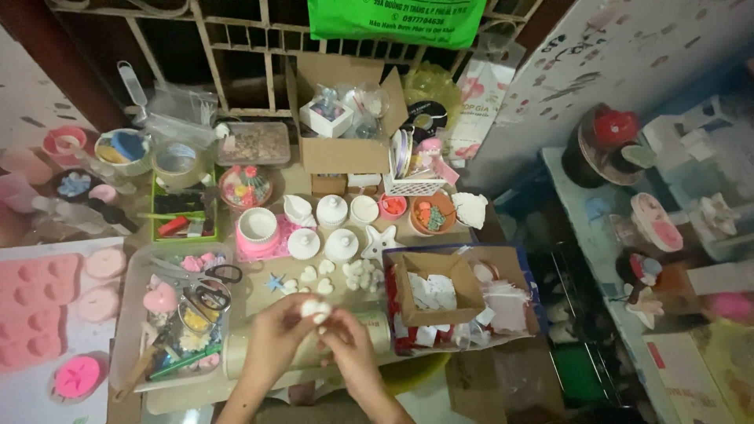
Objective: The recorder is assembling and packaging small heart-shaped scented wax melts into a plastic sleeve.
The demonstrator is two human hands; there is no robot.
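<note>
My left hand (276,334) and my right hand (349,349) meet low in the head view, over the front of a crowded craft table. Together they pinch a small white plaster piece (316,308) between the fingertips. Just beyond the hands lie several small white heart-shaped casts (318,276) and a white starfish cast (379,243). White lidded pots (332,210) and a pink-and-white cup (258,228) stand behind those.
A clear tray (129,314) with scissors and small tools lies at the left, beside a pink silicone mould (35,310). A small cardboard box (436,286) of white pieces sits at the right. An open carton (345,118) and a white basket (412,185) stand at the back.
</note>
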